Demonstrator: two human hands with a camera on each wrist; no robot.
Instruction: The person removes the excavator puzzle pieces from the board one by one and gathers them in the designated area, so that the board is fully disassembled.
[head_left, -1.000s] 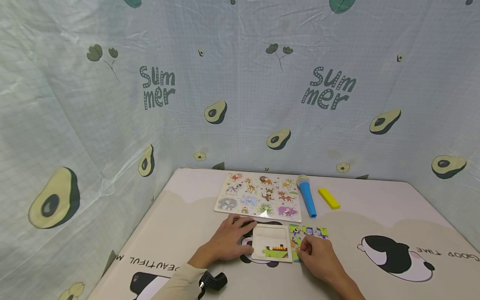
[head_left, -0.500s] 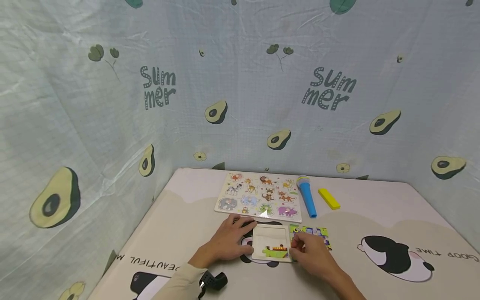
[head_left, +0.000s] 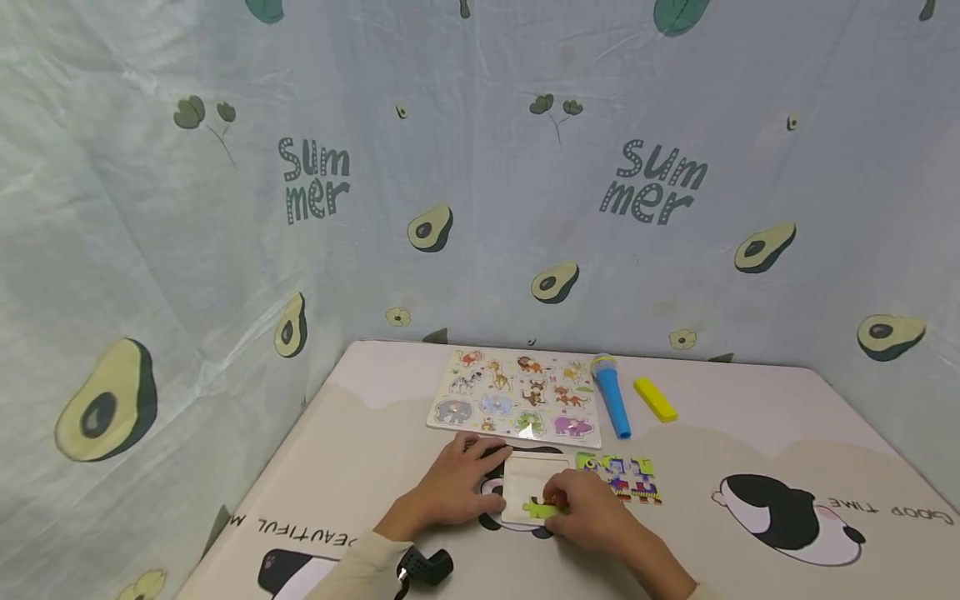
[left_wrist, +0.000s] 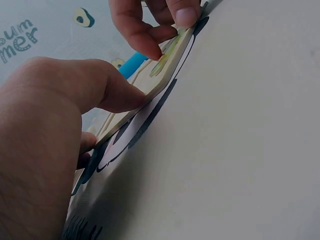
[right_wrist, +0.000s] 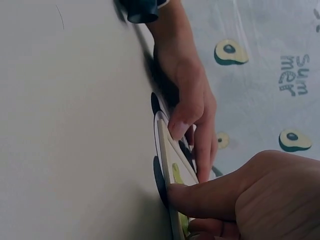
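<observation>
A small square wooden puzzle tray [head_left: 522, 479] lies on the table, with green puzzle pieces [head_left: 535, 509] along its near edge. My left hand [head_left: 450, 485] holds the tray at its left side, thumb at the near corner and fingers at the far one. Over the tray's near right part, my right hand [head_left: 588, 510] has thumb and fingers pinched together on a puzzle piece, mostly hidden by the fingers. In the left wrist view, the right fingertips [left_wrist: 186, 18] are low over the tray. More loose puzzle pieces [head_left: 639, 481], green and purple, lie to the tray's right.
Behind the tray lies an animal peg board [head_left: 517, 400]. A blue toy microphone [head_left: 615, 404] and a yellow block [head_left: 656, 400] lie right of it. A printed cloth [head_left: 480, 167] hangs behind the table and at its sides.
My right hand has moved left from the loose pieces to over the tray, and the nearest loose pieces have left their spot. My left hand stays on the tray's left side.
</observation>
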